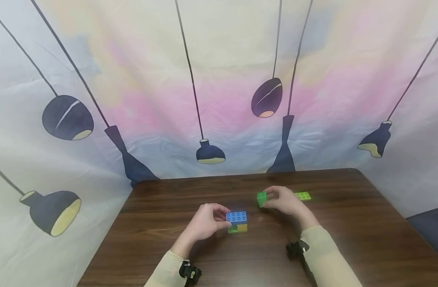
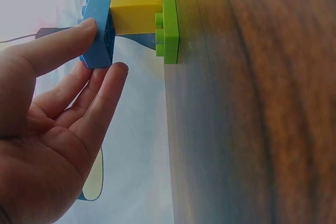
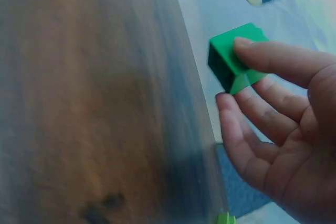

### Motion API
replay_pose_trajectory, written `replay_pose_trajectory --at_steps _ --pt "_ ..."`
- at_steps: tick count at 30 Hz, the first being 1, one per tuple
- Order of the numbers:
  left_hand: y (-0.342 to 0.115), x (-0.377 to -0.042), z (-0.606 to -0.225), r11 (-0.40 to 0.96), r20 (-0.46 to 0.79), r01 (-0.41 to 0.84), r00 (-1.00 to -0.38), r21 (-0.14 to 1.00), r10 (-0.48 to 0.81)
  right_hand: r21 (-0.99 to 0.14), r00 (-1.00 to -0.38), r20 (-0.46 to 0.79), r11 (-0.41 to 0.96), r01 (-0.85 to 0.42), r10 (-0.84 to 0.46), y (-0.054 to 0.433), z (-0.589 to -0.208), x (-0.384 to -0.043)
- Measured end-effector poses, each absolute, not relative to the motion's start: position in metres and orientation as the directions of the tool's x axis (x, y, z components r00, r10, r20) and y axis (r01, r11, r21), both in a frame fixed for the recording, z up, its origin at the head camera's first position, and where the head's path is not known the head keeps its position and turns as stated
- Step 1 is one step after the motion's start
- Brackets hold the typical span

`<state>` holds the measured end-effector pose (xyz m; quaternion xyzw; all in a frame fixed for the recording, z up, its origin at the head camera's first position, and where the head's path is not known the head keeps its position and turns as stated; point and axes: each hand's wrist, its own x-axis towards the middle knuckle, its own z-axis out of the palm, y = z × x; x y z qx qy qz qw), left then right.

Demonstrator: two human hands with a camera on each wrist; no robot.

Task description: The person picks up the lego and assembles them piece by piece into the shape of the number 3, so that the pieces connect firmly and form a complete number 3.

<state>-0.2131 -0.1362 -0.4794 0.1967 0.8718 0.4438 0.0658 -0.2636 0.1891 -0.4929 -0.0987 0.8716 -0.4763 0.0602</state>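
My left hand [image 1: 206, 221] holds the end of a blue brick [image 1: 236, 216], thumb on one side and fingertips at its end. That brick tops a small stack: below it a yellow brick [image 2: 137, 10], and at the bottom a lime-green plate [image 2: 170, 30] resting on the table. The yellow brick covers only part of the plate, leaving a gap under the blue one. Farther back and to the right, my right hand [image 1: 285, 200] pinches a green brick [image 3: 236, 51] between thumb and fingers. In the right wrist view this brick appears lifted off the table.
A lime-green studded plate [image 1: 304, 195] lies just beyond my right hand, partly covered by it. Everything is on a dark wooden table [image 1: 161, 223]. Behind its far edge hangs a cloth [image 1: 226, 99] printed with lamps.
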Motion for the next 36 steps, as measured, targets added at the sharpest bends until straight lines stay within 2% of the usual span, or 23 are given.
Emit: replay_pose_trajectory --at_steps 19,29,36 --pt "-0.136 -0.215 -0.477 0.527 0.052 0.276 -0.915 0.804 0.4 -0.91 -0.951 0.053 0.378 -0.173 -0.306 0.151 -0.48 -0.237" --pt "-0.137 -0.214 -0.479 0.526 0.043 0.269 -0.915 0.807 0.401 -0.906 -0.898 0.129 0.318 -0.279 -0.42 0.138 -0.481 -0.227" --pt "-0.136 -0.215 -0.476 0.523 0.053 0.277 -0.914 0.806 0.403 -0.887 -0.88 0.163 0.325 -0.328 -0.446 0.133 -0.48 -0.224"
